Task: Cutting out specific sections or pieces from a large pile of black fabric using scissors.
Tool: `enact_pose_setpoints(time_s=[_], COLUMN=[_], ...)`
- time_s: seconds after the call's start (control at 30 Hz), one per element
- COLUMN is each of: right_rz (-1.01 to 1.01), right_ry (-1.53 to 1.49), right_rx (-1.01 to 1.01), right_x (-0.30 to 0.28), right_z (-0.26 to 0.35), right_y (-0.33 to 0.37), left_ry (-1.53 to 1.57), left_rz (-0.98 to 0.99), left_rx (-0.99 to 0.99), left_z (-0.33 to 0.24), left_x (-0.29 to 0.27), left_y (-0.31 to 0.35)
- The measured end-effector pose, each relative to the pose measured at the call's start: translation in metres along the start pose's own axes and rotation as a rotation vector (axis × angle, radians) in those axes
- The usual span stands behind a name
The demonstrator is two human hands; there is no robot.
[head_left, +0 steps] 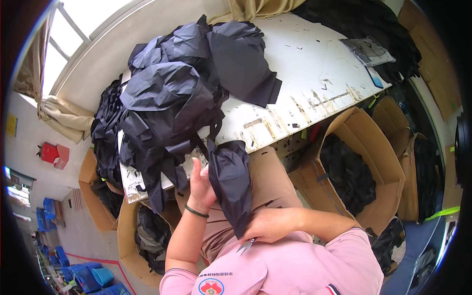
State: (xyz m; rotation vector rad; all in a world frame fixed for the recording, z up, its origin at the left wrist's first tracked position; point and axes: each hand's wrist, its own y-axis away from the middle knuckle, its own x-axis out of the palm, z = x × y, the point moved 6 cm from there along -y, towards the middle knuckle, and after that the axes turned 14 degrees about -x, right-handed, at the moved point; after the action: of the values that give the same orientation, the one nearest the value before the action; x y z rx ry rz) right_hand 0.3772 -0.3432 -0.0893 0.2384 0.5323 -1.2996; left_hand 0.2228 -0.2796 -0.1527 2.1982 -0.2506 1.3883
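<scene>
A piece of thin black fabric point(230, 179) hangs over my lap, from the table edge down to my right hand. My left hand point(200, 186) holds it at its left side, thumb raised, with the other fingers hidden behind the cloth. My right hand point(271, 224) is closed around small thread snips point(247, 245), whose blades point down toward my shirt. The lower tip of the fabric meets the fingers of that same hand. On the table's left part lies a large heap of black fabric pieces point(164, 93), some draping over the front edge.
The white table point(295, 64) has worn marks and scraps along its edge. Cardboard boxes with black fabric stand to the right point(366, 132) and left point(129, 236). More black cloth point(364, 24) and a clear plastic packet point(369, 51) lie at the far right.
</scene>
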Motion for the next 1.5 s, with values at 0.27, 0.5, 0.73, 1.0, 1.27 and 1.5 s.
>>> enact_pose_setpoints(time_s=[0.27, 0.5, 0.73, 1.0, 1.27, 1.5], right_rz=[-0.686, -1.022, -0.751, -1.021, -0.913, -1.195], right_ry=[-0.307, 0.243, 0.293, 0.552, 0.377, 0.390], right_rx=[-0.215, -0.400, -0.476, -0.050, -0.120, -0.001], right_x=[-0.039, -0.078, -0.093, -0.141, -0.151, -0.154], right_z=[-0.019, 0.032, 0.088, 0.104, 0.055, 0.004], right_y=[0.035, 0.029, 0.005, 0.005, -0.061, -0.023], left_ry=[0.125, 0.217, -0.564, -0.819, -0.754, -0.262], left_rz=[0.225, 0.261, 0.277, -0.294, -0.137, -0.294], left_rx=[0.008, -0.244, -0.216, 0.210, 0.426, 0.617], left_z=[-0.004, 0.075, 0.084, -0.018, -0.014, -0.044], left_x=[0.034, 0.056, 0.059, 0.016, 0.076, 0.050], left_y=[0.048, 0.041, 0.044, 0.097, 0.112, 0.124])
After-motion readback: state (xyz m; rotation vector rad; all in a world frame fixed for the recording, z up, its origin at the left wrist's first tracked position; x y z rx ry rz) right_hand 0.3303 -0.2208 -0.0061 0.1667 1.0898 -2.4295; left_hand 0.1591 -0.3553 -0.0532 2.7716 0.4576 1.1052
